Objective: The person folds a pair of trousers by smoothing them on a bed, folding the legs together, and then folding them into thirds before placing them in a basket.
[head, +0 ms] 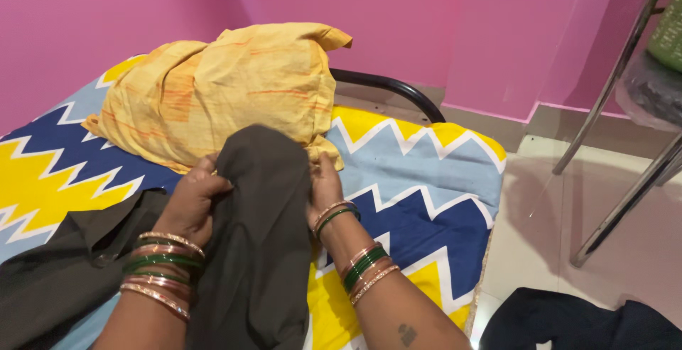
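1. Dark olive garment (259, 236): held up at frame centre over the bed, one folded length hanging from about 12 o'clock of the hands down to 6 o'clock. The rest of it trails off to 8 o'clock and lies slack on the sheet.
2. Left hand (190, 204): at 9 o'clock of the held fold, fingers curled shut around the cloth edge. Stacked green and gold bangles (162, 268) on the wrist.
3. Right hand (323, 190): at 3 o'clock of the fold, fingers tucked behind the fabric; thumb side pinches the edge, fingertips hidden, so full closure cannot be told. Bangles on this wrist too.
4. Yellow-orange pillow (220, 94): just past the hands at 12 o'clock, touching the top of the fold.
5. Zigzag bedsheet (419, 194), blue, yellow and white, covers the bed; black metal bed rail (398, 91) shows at 1 o'clock.
6. Another dark cloth (575, 321) on the tiled floor at 4 o'clock; metal stand legs (618, 144) at 3 o'clock.
7. Risk, as a judgement: the trailing part at 8 o'clock may drag and spoil the fold; a loose right-hand pinch could let the edge slip; bangles may snag the fabric.
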